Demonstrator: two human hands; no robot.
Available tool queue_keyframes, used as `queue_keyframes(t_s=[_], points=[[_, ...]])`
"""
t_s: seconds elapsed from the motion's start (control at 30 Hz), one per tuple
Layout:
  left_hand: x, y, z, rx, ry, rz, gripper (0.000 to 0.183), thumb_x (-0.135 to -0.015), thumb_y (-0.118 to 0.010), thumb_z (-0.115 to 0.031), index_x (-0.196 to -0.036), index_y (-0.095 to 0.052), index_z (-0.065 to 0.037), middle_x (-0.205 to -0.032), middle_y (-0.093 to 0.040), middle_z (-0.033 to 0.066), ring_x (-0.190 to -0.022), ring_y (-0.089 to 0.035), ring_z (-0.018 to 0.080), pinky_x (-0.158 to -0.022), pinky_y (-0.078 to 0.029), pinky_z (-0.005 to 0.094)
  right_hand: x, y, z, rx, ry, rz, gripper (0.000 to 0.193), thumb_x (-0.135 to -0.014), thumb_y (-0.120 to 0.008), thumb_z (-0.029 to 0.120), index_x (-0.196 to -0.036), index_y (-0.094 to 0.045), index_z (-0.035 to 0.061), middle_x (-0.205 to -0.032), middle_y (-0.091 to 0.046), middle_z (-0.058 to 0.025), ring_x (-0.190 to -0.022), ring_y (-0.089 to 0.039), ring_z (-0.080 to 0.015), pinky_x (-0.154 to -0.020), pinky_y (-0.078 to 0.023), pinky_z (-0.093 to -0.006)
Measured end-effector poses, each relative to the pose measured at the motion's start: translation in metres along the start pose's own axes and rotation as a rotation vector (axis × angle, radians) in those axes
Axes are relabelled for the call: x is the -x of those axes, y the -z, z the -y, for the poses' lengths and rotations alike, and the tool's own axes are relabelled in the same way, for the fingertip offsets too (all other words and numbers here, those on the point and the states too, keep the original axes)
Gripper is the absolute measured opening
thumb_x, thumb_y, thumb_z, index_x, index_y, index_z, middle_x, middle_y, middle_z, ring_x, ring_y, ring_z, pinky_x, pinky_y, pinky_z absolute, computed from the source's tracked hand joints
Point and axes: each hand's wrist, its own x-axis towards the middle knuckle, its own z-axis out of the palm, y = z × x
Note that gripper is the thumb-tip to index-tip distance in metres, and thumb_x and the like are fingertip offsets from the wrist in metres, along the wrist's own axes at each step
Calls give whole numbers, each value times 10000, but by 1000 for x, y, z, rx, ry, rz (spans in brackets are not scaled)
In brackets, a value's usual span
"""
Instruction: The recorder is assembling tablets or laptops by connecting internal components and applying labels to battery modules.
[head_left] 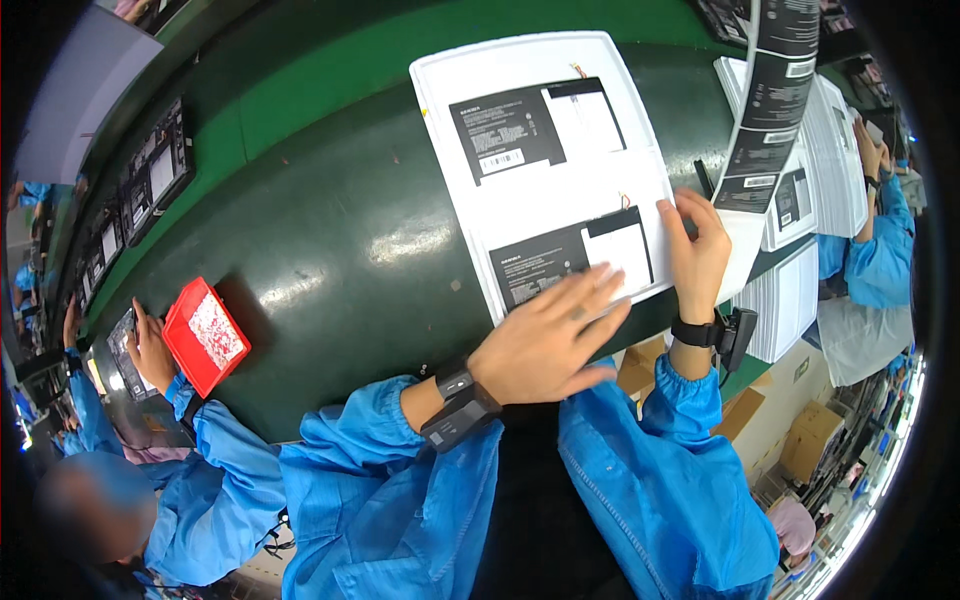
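A white foam tray lies on the dark green bench in front of me. Two black-and-white flat batteries sit in it: a far battery and a near battery, each with a short coloured wire at its top edge. My left hand is spread flat over the lower part of the near battery, slightly blurred, and hides some of it. At the tray's right edge, my right hand has its thumb and bent fingers closed on the rim. Beside it hangs a strip of black printed labels.
Stacked white trays stand to the right, with more trays below. On the left is a red bin holding small white pieces. A co-worker's hand works beside it. Black device parts line the green strip at far left.
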Motion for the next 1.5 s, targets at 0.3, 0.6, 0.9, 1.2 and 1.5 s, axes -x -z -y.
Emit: queue_keyframes(t_s=[0.3, 0.6, 0.9, 1.2, 1.5], points=[[20, 48, 66, 142, 849, -564, 252, -917, -742, -148, -829, -561, 5, -710, -558, 85, -609, -508, 147, -569, -441, 314, -10, 37, 34, -96, 141, -61, 146, -866, -741, 9, -973, -753, -88, -1060, -770, -146, -816, -718, -197, -729, -556, -271], [59, 57, 62, 291, 919, -921, 121, -974, -624, -61, -1070, -584, 1, -832, -649, 86, -719, -571, 116, -645, -457, 276, 8, 27, 68, -382, 144, 134, 137, -860, -764, 18, -991, -760, -22, -1116, -751, -146, -804, -723, -179, -619, -561, -262], [191, 74, 36, 34, 1098, -1022, 413, -1060, -564, -138, -1403, -530, 90, -1071, -694, 112, -938, -626, 125, -844, -502, 256, -5, 40, 27, -406, 263, -398, 146, -866, -704, -43, -1010, -709, -16, -1222, -698, -178, -1049, -682, -250, -893, -534, -332], [142, 89, 12, -440, 1075, -669, 488, -988, -608, -77, -1425, -491, 105, -1353, -616, 287, -1216, -635, 318, -1032, -477, 383, -21, 70, -15, -858, -94, 150, 250, -895, -709, -73, -1130, -640, -24, -1197, -700, -151, -1002, -687, -130, -858, -532, -242], [-79, 22, 18, 1357, 511, -308, 459, -971, -708, -108, -1375, -549, 42, -1253, -673, 68, -1141, -623, 148, -1000, -506, 309, 10, 69, 29, -595, 37, 230, 169, -809, -800, -33, -974, -766, -28, -871, -769, -107, -780, -736, -151, -699, -560, -236]])
